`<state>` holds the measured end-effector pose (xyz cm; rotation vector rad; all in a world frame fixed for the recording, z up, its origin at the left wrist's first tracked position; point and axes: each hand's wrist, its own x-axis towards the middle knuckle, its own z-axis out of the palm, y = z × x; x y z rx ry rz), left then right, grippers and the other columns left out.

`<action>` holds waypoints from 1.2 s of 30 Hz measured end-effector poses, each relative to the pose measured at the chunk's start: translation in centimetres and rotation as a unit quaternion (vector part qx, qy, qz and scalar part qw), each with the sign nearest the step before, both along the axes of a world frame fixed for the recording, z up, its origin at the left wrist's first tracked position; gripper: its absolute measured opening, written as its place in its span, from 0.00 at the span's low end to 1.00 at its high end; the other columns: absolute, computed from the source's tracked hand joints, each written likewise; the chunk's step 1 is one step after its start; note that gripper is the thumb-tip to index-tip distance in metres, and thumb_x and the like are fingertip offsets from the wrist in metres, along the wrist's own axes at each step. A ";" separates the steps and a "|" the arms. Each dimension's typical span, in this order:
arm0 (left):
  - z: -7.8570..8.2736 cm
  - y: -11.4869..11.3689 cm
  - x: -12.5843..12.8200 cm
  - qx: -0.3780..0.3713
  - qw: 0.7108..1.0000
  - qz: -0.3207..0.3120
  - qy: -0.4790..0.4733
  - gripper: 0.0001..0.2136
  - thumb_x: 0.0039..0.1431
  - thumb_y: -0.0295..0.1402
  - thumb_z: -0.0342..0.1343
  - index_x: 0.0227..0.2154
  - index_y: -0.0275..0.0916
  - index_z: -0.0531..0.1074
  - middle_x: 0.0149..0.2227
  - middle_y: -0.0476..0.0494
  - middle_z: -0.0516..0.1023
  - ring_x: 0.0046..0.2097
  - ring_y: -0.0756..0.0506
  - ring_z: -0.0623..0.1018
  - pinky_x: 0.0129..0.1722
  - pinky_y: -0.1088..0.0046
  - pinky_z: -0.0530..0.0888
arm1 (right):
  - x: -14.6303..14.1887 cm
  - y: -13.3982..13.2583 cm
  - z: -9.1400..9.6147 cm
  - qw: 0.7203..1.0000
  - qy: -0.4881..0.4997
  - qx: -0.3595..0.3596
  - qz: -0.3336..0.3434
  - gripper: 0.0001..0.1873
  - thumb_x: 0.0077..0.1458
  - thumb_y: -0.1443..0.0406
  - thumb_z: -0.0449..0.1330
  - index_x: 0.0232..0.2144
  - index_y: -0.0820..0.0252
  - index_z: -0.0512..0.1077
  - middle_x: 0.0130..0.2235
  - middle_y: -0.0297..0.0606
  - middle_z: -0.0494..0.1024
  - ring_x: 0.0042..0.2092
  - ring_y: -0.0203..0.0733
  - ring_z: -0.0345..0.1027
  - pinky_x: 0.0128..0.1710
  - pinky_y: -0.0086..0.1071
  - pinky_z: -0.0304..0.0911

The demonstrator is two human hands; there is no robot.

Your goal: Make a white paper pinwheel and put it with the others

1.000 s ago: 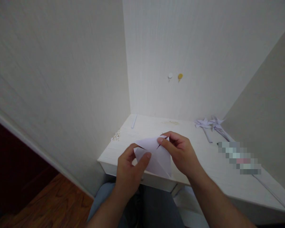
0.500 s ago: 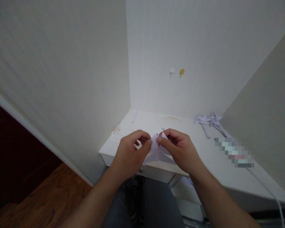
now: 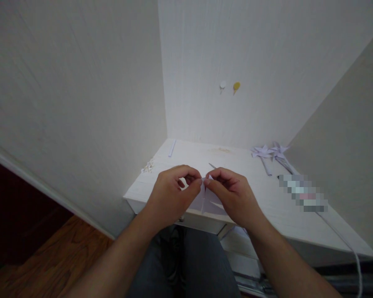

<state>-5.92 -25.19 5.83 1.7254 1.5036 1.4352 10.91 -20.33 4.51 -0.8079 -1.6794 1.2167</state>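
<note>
Thumb-to-finger pinches on both sides, next to no gap in either: L hand point(image 3: 174, 194), approx 8 o'c from where the tips meet, has the upper edge of the paper point(image 3: 210, 203); R hand point(image 3: 231, 194), approx 4 o'c, has the same sheet, thumb on the near face. Tips sit nearly touching, so prob. the step in hand is fine work on the sheet's top, e.g. bringing parts of it together or parting them (can't tell which, fingers cover the spot). Next move, I'd judge, calls for a firm hold by one hand w/ small, careful fingertip work by the other; thin paper could slip or crumple if pulled hard. Re position: paper is right in the grip, its top btwn the two sets of tips, the rest hanging at 6 o'c below them, a line down its middle, in front of the desk point(image 3: 192, 155) edge. R hand hides some of it. Around the pinch: a pointed thing point(image 3: 212, 166) pokes out at 1 o'c, just past R fingers; pinwheels point(image 3: 262, 152) at 2 o'c, well apart; strip point(image 3: 172, 148) at 10 o'c; white bits point(image 3: 148, 166) btwn 9 & 10 o'c, by the wall point(image 3: 118, 103); a blurred-out item point(image 3: 303, 192) at 3 o'c, cord point(image 3: 342, 236) trailing from it toward 4 o'c.
</note>
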 end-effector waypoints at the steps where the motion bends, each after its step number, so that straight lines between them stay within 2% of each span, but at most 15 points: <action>1: 0.1 0.1 0.1 -0.008 1.000 -0.007 -0.003 0.05 0.56 0.34 0.61 0.28 0.42 0.81 0.27 0.48 0.81 0.29 0.47 0.76 0.30 0.72 0.71 | 0.1 0.1 0.0 1.000 -0.005 0.012 -0.004 0.10 0.56 0.57 0.67 0.29 0.57 0.76 0.25 0.32 0.75 0.26 0.36 0.65 0.24 0.28 0.60; 5: 0.6 0.2 0.3 -0.020 0.999 -0.025 0.003 0.05 0.54 0.34 0.61 0.27 0.42 0.81 0.26 0.48 0.81 0.28 0.47 0.75 0.29 0.72 0.70 | 0.4 0.2 0.3 0.999 -0.025 0.040 -0.017 0.07 0.55 0.60 0.64 0.28 0.57 0.76 0.25 0.32 0.75 0.26 0.35 0.63 0.23 0.28 0.57; 9: 0.8 0.1 0.3 0.006 1.000 -0.017 0.024 0.04 0.54 0.33 0.62 0.27 0.42 0.81 0.25 0.50 0.80 0.29 0.48 0.75 0.33 0.72 0.72 | 0.4 0.0 0.6 0.998 -0.021 0.046 -0.029 0.06 0.54 0.61 0.64 0.28 0.57 0.76 0.24 0.31 0.72 0.25 0.35 0.62 0.23 0.28 0.56; 18: 1.4 -0.8 0.6 0.010 0.999 -0.028 0.017 0.04 0.54 0.33 0.62 0.28 0.41 0.81 0.27 0.49 0.81 0.30 0.48 0.76 0.32 0.72 0.72 | 1.0 -1.3 1.4 0.995 -0.060 0.066 -0.052 0.05 0.52 0.62 0.64 0.29 0.57 0.78 0.27 0.34 0.78 0.26 0.35 0.65 0.24 0.29 0.58; 23: 1.5 -1.0 0.5 0.065 0.997 -0.027 0.043 0.03 0.55 0.29 0.62 0.28 0.41 0.79 0.28 0.51 0.81 0.31 0.49 0.76 0.34 0.72 0.72 | 0.9 -1.6 2.0 0.994 -0.072 0.060 -0.056 0.06 0.51 0.61 0.63 0.28 0.58 0.78 0.25 0.33 0.76 0.24 0.34 0.62 0.23 0.29 0.55; 28: 1.2 -1.0 0.3 0.125 0.984 -0.079 0.096 0.05 0.58 0.23 0.59 0.31 0.38 0.79 0.31 0.50 0.81 0.34 0.50 0.77 0.35 0.73 0.71 | 0.9 -1.7 2.3 0.993 -0.080 0.054 -0.061 0.06 0.51 0.63 0.62 0.27 0.59 0.77 0.25 0.32 0.75 0.27 0.35 0.64 0.25 0.28 0.56; 32: 1.2 -1.1 0.3 0.105 0.987 -0.082 0.089 0.05 0.58 0.23 0.60 0.32 0.38 0.79 0.30 0.52 0.81 0.33 0.51 0.76 0.35 0.75 0.72 | 1.1 -1.7 2.3 0.995 -0.073 0.038 -0.059 0.05 0.50 0.64 0.63 0.27 0.59 0.77 0.24 0.31 0.74 0.26 0.34 0.62 0.24 0.28 0.54; 36: 1.5 -1.2 0.4 0.036 0.995 -0.090 0.039 0.03 0.58 0.25 0.60 0.31 0.38 0.78 0.30 0.52 0.80 0.32 0.51 0.76 0.32 0.77 0.72 | 1.2 -2.0 2.3 0.997 -0.057 0.026 -0.049 0.04 0.50 0.64 0.63 0.27 0.59 0.77 0.24 0.31 0.75 0.26 0.33 0.62 0.23 0.27 0.55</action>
